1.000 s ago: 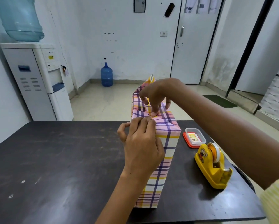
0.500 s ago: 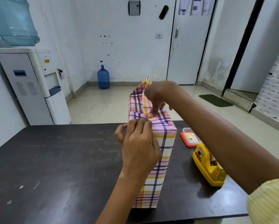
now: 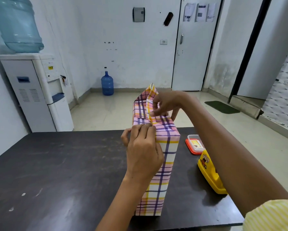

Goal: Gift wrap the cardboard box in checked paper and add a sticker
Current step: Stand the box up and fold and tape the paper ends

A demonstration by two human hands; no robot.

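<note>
Standing on end near the front edge of the dark table (image 3: 56, 164), the cardboard box (image 3: 158, 197) is sheathed in checked paper (image 3: 170, 152) down every side that shows; only its top end is unfinished. The left hand (image 3: 143, 155) curls over the near top edge, fingers pressed together and holding the folded paper down, thumb standing off to the left. The right hand (image 3: 167, 104) reaches over from beyond and pinches the upright far flap (image 3: 145, 104) between thumb and forefinger, its other fingers loosely spread. The step looks to be closing this end, and it wants sharp creases: draw the flap taut, bring it down over the edge, and lift the left fingers only as it lands. The yellow tape dispenser (image 3: 210, 174) sits just right of the box, within easy reach, with a small red-lidded container (image 3: 194, 144) beyond it. Whether stickers lie inside I cannot tell.
</note>
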